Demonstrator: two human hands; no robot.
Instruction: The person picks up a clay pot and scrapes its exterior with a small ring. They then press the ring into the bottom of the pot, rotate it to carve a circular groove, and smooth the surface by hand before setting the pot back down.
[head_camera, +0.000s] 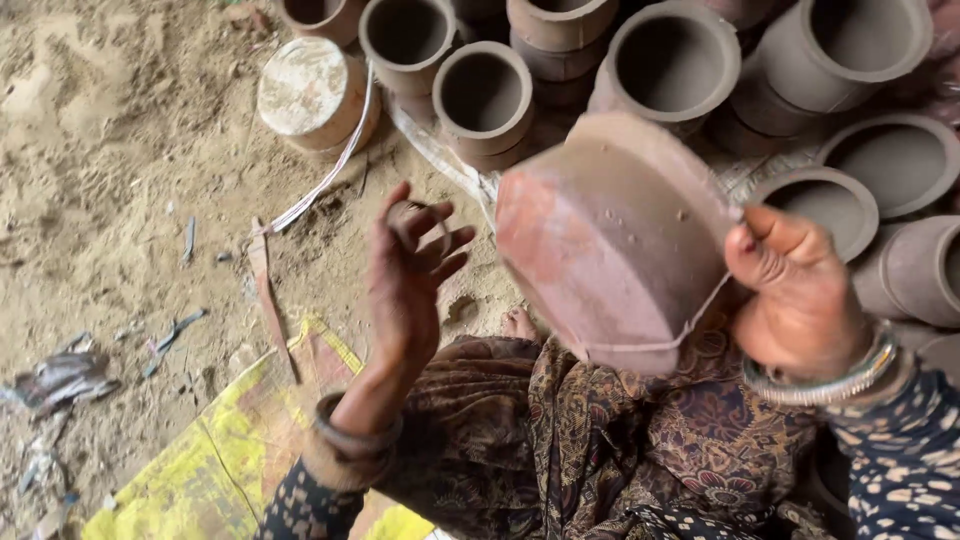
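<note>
Sand (110, 150) lies far left; beside it my left hand (410, 275) is raised, fingers loosely curled round a small ring (415, 215). My right hand (795, 290) grips the pot (610, 240) by its rim, base tilted toward the left hand, over my lap; stacked pots (670, 60) lie beyond.

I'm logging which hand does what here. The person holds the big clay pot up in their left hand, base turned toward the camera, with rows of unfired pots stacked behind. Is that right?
Not quite: the head view shows the clay pot held in the right hand, not the left. The left hand is raised beside it with a small ring-like piece at its fingers. The rest holds: the base faces the camera, and rows of unfired pots are stacked behind.
</note>
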